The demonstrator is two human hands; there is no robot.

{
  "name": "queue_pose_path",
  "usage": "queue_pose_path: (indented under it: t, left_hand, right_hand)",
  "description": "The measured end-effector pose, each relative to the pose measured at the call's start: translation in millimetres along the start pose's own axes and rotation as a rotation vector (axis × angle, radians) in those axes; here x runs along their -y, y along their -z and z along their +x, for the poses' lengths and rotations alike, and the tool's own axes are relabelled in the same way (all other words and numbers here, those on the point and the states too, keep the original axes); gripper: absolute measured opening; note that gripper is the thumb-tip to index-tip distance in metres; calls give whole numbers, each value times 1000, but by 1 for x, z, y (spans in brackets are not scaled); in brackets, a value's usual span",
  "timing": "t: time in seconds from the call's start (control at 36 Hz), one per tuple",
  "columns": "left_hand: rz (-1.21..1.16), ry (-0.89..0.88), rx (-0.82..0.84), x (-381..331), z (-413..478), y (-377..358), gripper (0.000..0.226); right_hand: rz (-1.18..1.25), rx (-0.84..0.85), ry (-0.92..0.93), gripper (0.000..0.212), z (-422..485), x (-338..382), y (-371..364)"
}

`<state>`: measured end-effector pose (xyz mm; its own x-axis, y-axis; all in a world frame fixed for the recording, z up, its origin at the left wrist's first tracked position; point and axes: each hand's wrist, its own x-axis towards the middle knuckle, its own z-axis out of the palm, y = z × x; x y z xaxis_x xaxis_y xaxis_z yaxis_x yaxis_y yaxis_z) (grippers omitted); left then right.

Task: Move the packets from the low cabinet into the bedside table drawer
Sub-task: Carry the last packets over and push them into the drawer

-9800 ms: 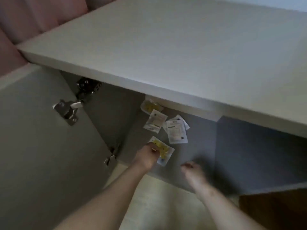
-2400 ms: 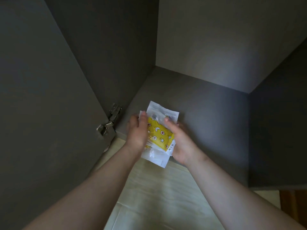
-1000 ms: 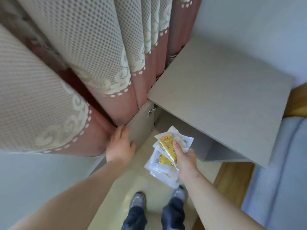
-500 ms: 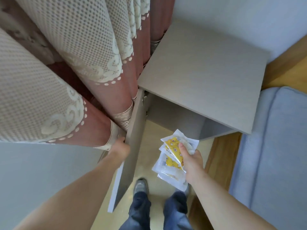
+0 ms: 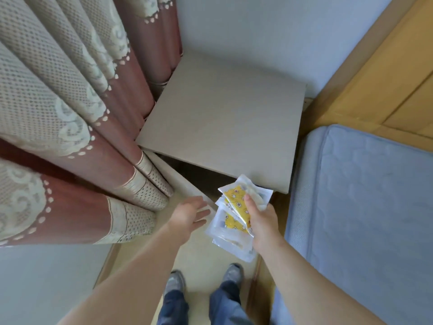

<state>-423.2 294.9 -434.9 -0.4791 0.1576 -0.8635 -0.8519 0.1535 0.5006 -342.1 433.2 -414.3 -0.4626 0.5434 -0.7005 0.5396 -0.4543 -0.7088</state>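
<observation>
My right grip [image 5: 262, 222] is clamped on the packets [image 5: 230, 225], thumb over a fanned stack, held in the air in front of the cabinet [image 5: 222, 123]. My left grip [image 5: 188, 213] is spread, holding nothing, just beside the door [image 5: 173, 174] edge.

Progress, I judge: packets out, about halfway. Left to do: reach the drawer, open it, drop them in.

No drawer in view. The cabinet's inside is hidden under its top, so I can't tell if any remain. Packet count unclear. Bed [image 5: 365, 207] on my right.
</observation>
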Motion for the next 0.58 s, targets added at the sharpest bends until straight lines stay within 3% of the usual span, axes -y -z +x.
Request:
queue_pose_path:
  t: [0.06,0.19,0.31,0.39,0.47,0.53,0.58]
  left_hand:
    - [29,-30,45,-12,-10,-21,22]
    - [31,-114,182,-44,-35,-67,36]
    - [33,-204,185,-73,-56,-97,36]
    - [-37,-293,177,-97,-70,-116,35]
    - [-115,-331,225,-120,-84,-135,54]
    - [-138,-378,313,-138,-99,-148,73]
    - [-133,-482,386,-160,-119,-160,71]
  right_hand:
    - [41,0,28,14,2,14,8]
    - [184,-29,100,9,2,54,21]
    - [291,-85,191,10,-2,93,30]
    - [396,-140,259,23,-6,128,35]
    - [482,-143,361,44,-16,163,38]
    - [535,-152,446,40,-26,187,40]
    - [609,-146,524,34,-39,212,40]
